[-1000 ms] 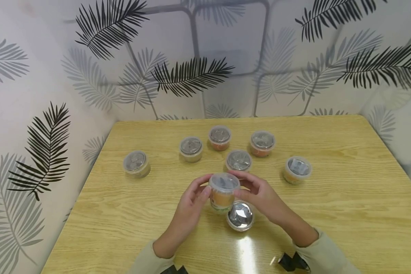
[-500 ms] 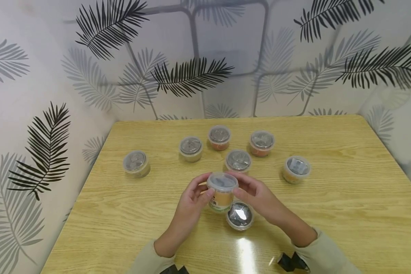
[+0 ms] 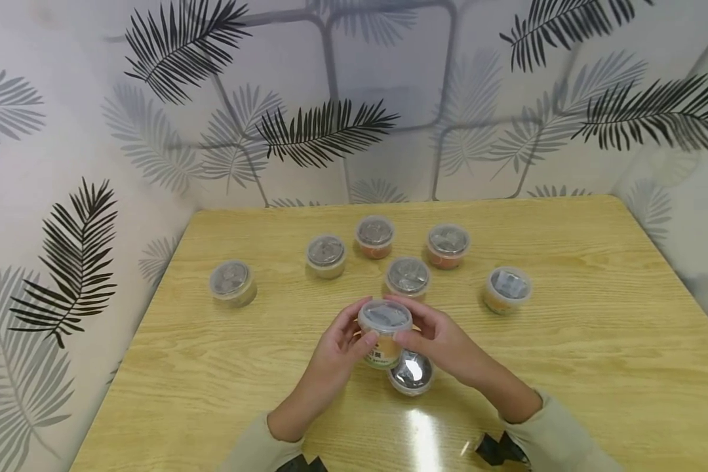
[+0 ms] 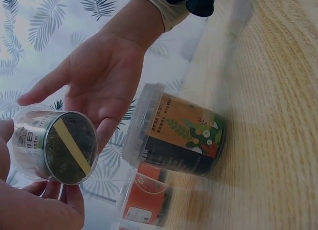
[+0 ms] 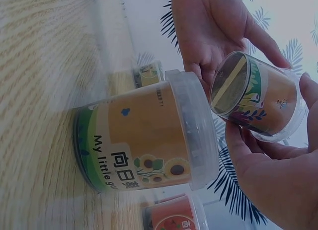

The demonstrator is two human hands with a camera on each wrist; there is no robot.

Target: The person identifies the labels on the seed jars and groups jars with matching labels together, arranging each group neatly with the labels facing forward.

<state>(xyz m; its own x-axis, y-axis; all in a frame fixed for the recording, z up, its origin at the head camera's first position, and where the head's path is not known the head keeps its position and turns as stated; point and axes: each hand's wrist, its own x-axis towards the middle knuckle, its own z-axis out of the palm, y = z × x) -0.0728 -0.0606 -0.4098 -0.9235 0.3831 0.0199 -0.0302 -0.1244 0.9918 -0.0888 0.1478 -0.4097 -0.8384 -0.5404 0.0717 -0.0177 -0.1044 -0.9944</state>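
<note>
Both hands hold a clear lidded plastic cup (image 3: 385, 333) with an orange printed label, raised above the table. My left hand (image 3: 332, 357) grips its left side, thumb at the front. On the other side my right hand (image 3: 445, 344) has its thumb against the front and fingers behind. In the left wrist view the held cup (image 4: 64, 145) shows its dark base with a yellow strip. Just below and behind the hands, a similar cup (image 3: 412, 379) with a shiny lid stands on the table. Its sunflower label reads "My little" in the right wrist view.
Several more lidded cups stand on the wooden table (image 3: 212, 373): one far left (image 3: 233, 283), one behind the hands (image 3: 408, 276), one to the right (image 3: 508, 290), others toward the back. A leaf-patterned wall covering (image 3: 307, 78) rises behind the table.
The held cup has turned slightly, bringing more of its printed label to the front. Both thumbs have shifted across its front. The cups on the table have stayed put.
</note>
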